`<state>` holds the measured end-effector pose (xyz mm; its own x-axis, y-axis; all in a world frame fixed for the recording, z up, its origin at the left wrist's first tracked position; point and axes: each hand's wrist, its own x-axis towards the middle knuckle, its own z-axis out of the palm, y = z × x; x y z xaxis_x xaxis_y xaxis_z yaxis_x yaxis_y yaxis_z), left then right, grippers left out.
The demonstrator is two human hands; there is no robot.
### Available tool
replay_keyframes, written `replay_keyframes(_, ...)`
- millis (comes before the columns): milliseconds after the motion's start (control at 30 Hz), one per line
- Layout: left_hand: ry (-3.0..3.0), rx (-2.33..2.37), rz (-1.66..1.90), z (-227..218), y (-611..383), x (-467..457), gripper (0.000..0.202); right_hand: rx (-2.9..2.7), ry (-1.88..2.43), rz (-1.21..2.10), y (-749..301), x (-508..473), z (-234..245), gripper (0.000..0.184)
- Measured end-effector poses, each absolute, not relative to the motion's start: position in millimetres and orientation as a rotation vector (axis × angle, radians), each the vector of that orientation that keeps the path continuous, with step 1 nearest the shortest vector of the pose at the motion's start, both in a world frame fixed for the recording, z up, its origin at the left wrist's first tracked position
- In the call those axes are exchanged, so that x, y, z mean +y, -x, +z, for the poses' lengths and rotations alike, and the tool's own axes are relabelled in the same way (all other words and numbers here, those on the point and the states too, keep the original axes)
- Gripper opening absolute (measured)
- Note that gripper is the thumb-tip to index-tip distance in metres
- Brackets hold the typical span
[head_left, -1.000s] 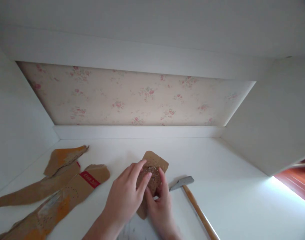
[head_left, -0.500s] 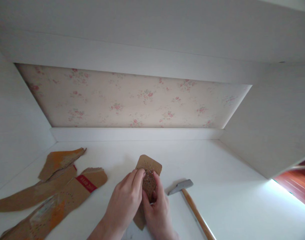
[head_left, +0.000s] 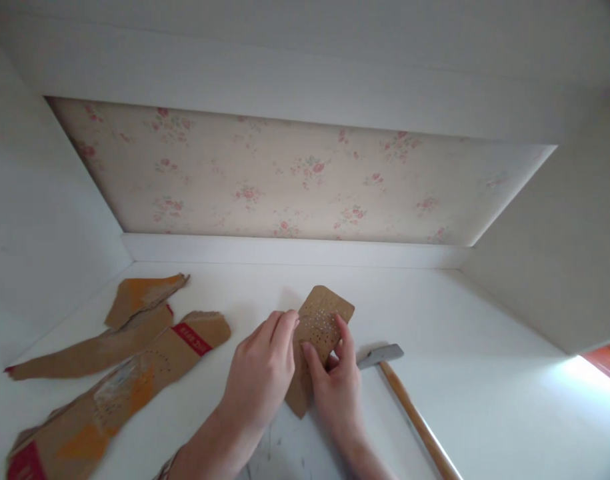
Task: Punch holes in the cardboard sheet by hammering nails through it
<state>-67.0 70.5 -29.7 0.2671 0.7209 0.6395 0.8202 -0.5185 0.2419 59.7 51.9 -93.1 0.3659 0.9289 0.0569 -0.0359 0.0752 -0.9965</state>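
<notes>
A small brown cardboard piece (head_left: 321, 319) full of tiny punched holes lies on the white shelf surface (head_left: 459, 353). My left hand (head_left: 259, 373) rests on its left edge with fingers curled over it. My right hand (head_left: 337, 387) pinches the card from the right, thumb and fingers pressed on its dotted face. Just right of my right hand lies a hammer (head_left: 409, 407), grey head toward the card and wooden handle running to the lower right.
Torn cardboard strips (head_left: 135, 360) with orange and red print lie at the left. White side walls close in left and right. A flowered back panel (head_left: 295, 180) and a low white ledge (head_left: 285, 250) stand behind.
The view has shifted slightly. My hands stay on the card; the fingers have moved a little across its dotted face. The hammer has not moved.
</notes>
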Motion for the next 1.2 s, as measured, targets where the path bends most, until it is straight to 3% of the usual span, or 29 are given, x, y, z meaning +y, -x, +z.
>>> replay_keyframes(300,2.456,-1.856,-0.753,-67,110,92,0.022,-0.851,1.223,0.939,-59,52,-95,0.073)
replay_keyframes(467,2.637,-1.822,-0.504,-75,117,92,0.026,-0.872,1.121,0.97,-60,50,-97,0.067)
replay_keyframes(1200,2.634,-1.859,-0.441,-67,111,88,0.019,-0.857,1.065,0.966,-60,52,-98,0.068)
